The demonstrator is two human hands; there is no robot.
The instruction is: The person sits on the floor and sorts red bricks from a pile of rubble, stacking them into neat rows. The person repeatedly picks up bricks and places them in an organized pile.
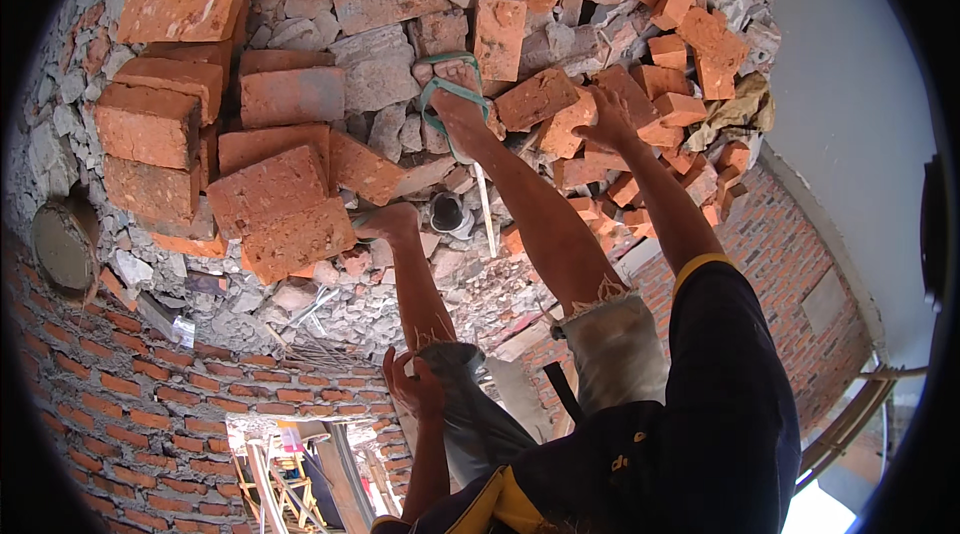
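My right hand [608,122] reaches down into the heap, its thumb and fingers around the end of an orange brick [566,126]. A darker red brick [537,99] lies tilted just left of it. Close to my left knee, my left hand [416,386] hangs with loosely curled, parted fingers and nothing in it. My feet, in green sandals [455,94], stand on the rubble. More whole bricks [270,189] are stacked and leaning at the left.
Grey rubble [390,69] and broken bricks cover the uneven ground. A round bucket [66,246] of grey matter sits at the far left. A dark cup-like object [447,209] lies between my feet. Brick walls [150,424] rise at lower left and right; a grey smooth surface [830,64] lies at right.
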